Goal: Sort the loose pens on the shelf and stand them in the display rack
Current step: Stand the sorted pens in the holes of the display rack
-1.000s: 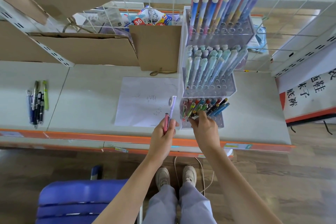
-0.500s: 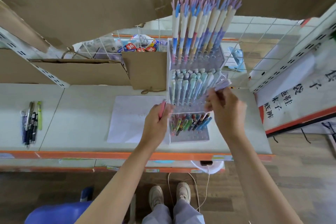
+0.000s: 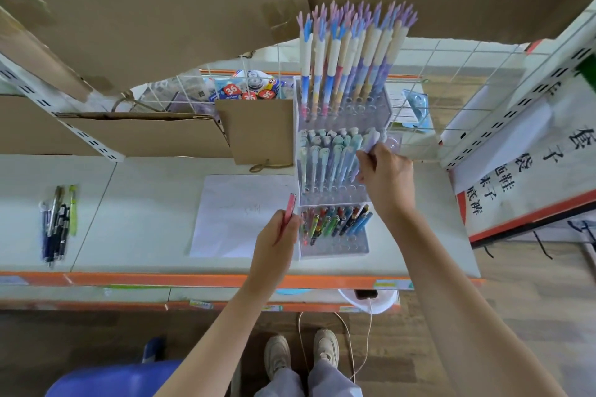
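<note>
Wood floor and a blue stool [image 3: 109, 379] lie nearest. On the pale shelf [image 3: 145, 222], loose pens [image 3: 56, 224] sit far left, blurred. Left hand [image 3: 274, 243] grips a pink pen [image 3: 289, 211] beside the display rack [image 3: 335, 171]; right hand [image 3: 385, 176] pinches a lilac pen [image 3: 371, 141] at the middle tier, tip hidden. Cardboard overhangs behind.

Display rack [image 3: 380, 113] stands on the shelf [image 3: 145, 219], right of centre, three tiers stepping up toward the back. Sheet of paper [image 3: 238, 216] lies just left of it. Loose pens [image 3: 56, 222] lie far left, well apart from the rack. Paper bag [image 3: 258, 132] stands behind the sheet. Your right hand [image 3: 385, 177] is at the middle tier; your left hand [image 3: 274, 240] is beside the front tier.
</note>
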